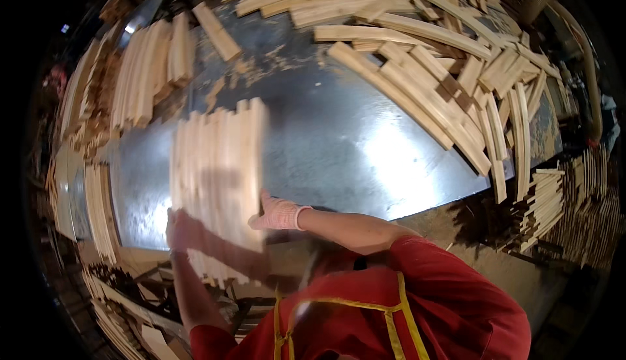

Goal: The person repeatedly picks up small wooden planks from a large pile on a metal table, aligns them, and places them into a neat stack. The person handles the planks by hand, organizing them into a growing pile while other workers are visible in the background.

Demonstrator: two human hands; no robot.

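A row of several pale wooden strips (pixel 218 158), set side by side and somewhat blurred, lies over the near edge of the metal table (pixel 319 132). Both my hands press in on it from its sides. My left hand (pixel 176 230) grips the row's left side near its lower end; its fingers are partly in shadow. On the right side, my right hand (pixel 279 213), in a light knitted glove, has its thumb and fingers against the outermost strip. The strips' near ends stick out past the table edge.
A loose heap of wooden strips (pixel 424 93) covers the table's right and far side. Upright rows of strips (pixel 140 76) stand at the left, with a single strip (pixel 217 32) beside them. A narrow bundle (pixel 100 210) lies at the near left. Stacked wood (pixel 544 207) stands right of the table.
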